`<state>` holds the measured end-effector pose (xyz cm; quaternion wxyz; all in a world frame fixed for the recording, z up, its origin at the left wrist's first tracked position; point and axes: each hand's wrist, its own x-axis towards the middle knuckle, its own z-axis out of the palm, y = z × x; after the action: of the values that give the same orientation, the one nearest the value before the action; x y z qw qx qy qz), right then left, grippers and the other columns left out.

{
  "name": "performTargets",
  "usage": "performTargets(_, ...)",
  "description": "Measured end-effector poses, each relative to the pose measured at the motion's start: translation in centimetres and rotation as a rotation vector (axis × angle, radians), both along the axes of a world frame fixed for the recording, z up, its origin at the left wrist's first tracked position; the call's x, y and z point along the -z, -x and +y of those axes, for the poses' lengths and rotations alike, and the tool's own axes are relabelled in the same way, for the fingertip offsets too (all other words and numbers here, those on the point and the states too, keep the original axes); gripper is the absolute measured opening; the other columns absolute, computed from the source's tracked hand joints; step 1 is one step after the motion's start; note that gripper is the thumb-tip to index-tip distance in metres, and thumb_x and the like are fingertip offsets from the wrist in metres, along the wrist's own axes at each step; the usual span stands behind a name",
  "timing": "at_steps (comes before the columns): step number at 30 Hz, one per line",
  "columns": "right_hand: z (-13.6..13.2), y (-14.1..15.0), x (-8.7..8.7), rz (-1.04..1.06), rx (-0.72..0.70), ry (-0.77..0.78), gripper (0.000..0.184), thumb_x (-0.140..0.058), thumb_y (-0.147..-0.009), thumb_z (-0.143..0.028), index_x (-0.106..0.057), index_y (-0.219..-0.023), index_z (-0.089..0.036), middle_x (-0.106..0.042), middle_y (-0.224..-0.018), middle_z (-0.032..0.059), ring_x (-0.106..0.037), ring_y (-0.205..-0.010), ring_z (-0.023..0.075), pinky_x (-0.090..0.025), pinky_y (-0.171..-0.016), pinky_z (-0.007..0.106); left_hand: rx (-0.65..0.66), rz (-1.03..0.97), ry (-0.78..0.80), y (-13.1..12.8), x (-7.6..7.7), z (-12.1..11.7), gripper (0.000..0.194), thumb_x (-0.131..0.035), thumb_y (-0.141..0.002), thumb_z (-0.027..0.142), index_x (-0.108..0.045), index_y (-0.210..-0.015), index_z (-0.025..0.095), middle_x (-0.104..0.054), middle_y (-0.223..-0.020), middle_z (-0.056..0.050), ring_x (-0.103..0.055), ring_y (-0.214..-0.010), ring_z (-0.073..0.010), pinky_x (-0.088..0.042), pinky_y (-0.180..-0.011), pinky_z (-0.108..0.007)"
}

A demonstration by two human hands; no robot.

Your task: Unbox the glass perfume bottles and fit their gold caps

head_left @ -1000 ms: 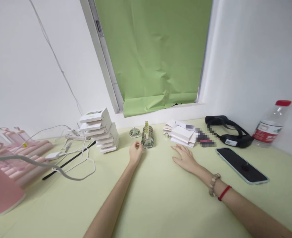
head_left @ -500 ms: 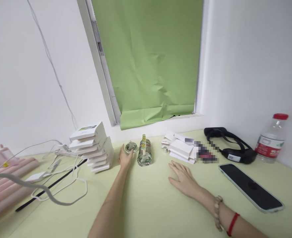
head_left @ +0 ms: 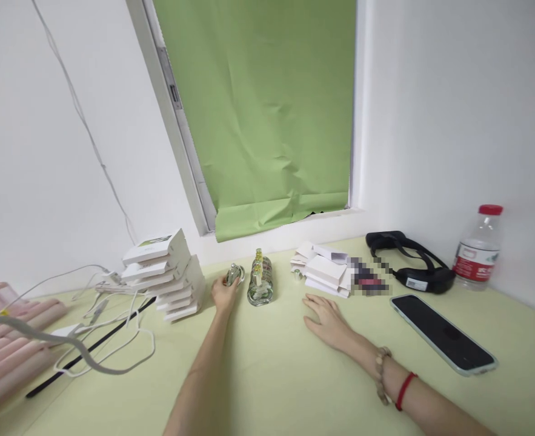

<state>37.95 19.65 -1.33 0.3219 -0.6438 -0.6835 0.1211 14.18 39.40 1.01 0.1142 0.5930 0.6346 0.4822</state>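
My left hand (head_left: 224, 293) is closed on a small clear glass perfume bottle (head_left: 234, 274), which leans to the right at the far side of the table. Just right of it, a row of similar glass bottles (head_left: 260, 292) with gold-coloured spray tops runs away from me, one behind another. My right hand (head_left: 325, 321) lies palm down on the table with its fingers stretched out, holding nothing. Beyond its fingertips are flattened white cartons (head_left: 326, 271) and a small shiny cap (head_left: 297, 275).
A stack of white boxes (head_left: 169, 275) stands left of my left hand, near tangled white cables (head_left: 108, 363) and a pink ridged object (head_left: 17, 345). On the right are a phone (head_left: 443, 334), a black headset (head_left: 424, 278) and a red-capped plastic bottle (head_left: 477, 251).
The perfume bottle in my left hand has tipped over from a more upright stance. My right hand stays flat on the table. The whole view has shifted slightly.
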Motion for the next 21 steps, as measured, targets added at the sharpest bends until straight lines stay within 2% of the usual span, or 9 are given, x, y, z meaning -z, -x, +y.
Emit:
performTargets(6,0.6,-0.7,0.7,0.188,-0.042,-0.161,0.039,-0.043,-0.075,-0.014,-0.063,-0.108,-0.019,-0.063,-0.111,0.0064,-0.054,-0.105,0.0197,-0.035,-0.095,0.034,-0.057,0.013,0.021,-0.2,0.0,-3.3,0.029,-0.060,-0.064,0.034,-0.035,-0.070,0.022,-0.054,-0.070,-0.002,-0.056,-0.072,-0.0235,-0.042,-0.068,-0.038)
performTargets(14,0.1,-1.0,0.5,0.358,0.035,-0.182,0.024,-0.056,-0.067,-0.016,-0.069,-0.085,-0.024,-0.068,-0.091,0.0036,-0.059,-0.090,0.0226,-0.041,-0.088,0.037,-0.033,0.075,0.036,0.8,0.7,-9.2,0.030,-0.055,-0.065,0.034,-0.027,-0.067,0.024,-0.042,-0.059,0.005,-0.049,-0.058,-0.0159,-0.039,-0.058,-0.028)
performTargets(17,-0.1,-1.1,0.4,0.405,0.057,-0.171,0.019,-0.058,-0.067,-0.020,-0.070,-0.082,-0.023,-0.069,-0.087,0.0036,-0.061,-0.084,0.0224,-0.043,-0.083,0.037,0.071,0.124,0.045,0.8,0.7,-11.4,0.024,-0.053,-0.066,0.033,-0.031,-0.066,0.023,-0.043,-0.058,0.005,-0.047,-0.056,-0.0144,-0.037,-0.055,-0.025)
performTargets(21,-0.6,-1.0,0.0,0.447,0.081,-0.138,0.015,-0.061,-0.068,-0.029,-0.071,-0.076,-0.022,-0.070,-0.079,0.0040,-0.062,-0.075,0.0218,-0.045,-0.075,0.035,0.308,0.212,0.060,0.2,0.3,-13.8,0.018,-0.054,-0.068,0.036,-0.044,-0.071,0.022,-0.050,-0.059,0.004,-0.049,-0.055,-0.0135,-0.035,-0.054,-0.023)
